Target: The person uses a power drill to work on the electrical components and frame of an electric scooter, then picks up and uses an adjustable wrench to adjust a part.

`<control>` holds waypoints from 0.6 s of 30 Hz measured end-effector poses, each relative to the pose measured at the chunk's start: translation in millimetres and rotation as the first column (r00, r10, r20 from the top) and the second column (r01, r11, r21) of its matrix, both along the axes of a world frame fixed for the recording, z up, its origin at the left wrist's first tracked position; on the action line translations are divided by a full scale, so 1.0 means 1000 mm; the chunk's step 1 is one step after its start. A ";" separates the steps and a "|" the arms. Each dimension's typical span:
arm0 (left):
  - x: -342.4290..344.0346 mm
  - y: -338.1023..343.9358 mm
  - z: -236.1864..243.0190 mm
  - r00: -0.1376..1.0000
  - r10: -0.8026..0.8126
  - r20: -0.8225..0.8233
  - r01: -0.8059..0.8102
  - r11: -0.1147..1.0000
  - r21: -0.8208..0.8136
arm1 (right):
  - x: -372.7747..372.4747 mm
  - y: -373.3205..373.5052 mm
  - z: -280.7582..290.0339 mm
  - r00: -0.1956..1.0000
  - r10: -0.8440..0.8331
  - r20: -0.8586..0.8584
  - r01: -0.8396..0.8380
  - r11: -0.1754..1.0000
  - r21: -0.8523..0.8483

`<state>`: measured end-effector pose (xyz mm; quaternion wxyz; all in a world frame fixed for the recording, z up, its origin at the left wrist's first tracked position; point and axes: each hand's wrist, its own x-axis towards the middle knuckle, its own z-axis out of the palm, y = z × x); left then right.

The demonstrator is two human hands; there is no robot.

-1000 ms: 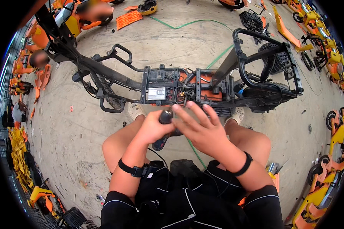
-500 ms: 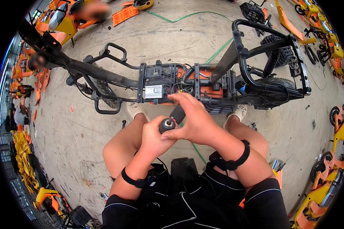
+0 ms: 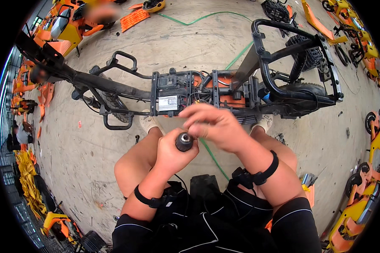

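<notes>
The person's left hand (image 3: 171,149) has its fingers wrapped around a black handheld tool (image 3: 184,143), whose round, hollow end faces up out of the grip. Just beside that end, the right hand (image 3: 223,128) has its fingers loosely bent, and one cannot tell whether they touch or pinch anything. Beyond both hands' fingers stands a bare black two-wheeled vehicle frame (image 3: 114,86).

Centre: one left hand (image 3: 169,151), one right hand (image 3: 221,129) — two in all; one black drill-like tool (image 3: 184,142). Upper middle: one black vehicle frame (image 3: 114,87), two wheels (image 3: 307,89), one white label (image 3: 168,103). Below: two pale shoes (image 3: 149,125). Lower middle: two black forearm straps (image 3: 149,200). Top, left of centre: one yellow helmet (image 3: 154,5), one orange panel (image 3: 134,20).
</notes>
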<state>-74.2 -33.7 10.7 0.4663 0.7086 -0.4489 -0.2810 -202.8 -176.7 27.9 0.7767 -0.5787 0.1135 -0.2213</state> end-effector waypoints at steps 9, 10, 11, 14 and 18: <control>0.021 0.008 0.000 0.871 0.082 -0.485 -0.100 0.995 -0.012 | -0.007 -0.022 -0.021 0.888 -0.306 -0.344 0.030 0.784 -0.621; 0.026 0.008 0.000 0.816 0.067 -0.575 -0.104 0.994 -0.033 | -0.006 -0.015 -0.020 0.906 -0.299 -0.299 -0.054 0.620 -0.783; 0.032 0.011 0.002 0.755 0.058 -0.654 -0.120 0.991 -0.051 | -0.003 -0.004 -0.017 0.928 -0.272 -0.255 -0.125 0.417 -0.900; 0.040 0.017 0.007 0.576 0.044 -0.816 -0.143 0.989 -0.047 | -0.007 0.027 -0.016 0.941 -0.264 -0.210 -0.164 0.184 -0.969; 0.055 0.028 0.005 0.370 -0.013 -0.929 -0.106 0.993 -0.057 | 0.001 0.045 -0.012 0.934 -0.358 -0.018 -0.009 0.028 -1.000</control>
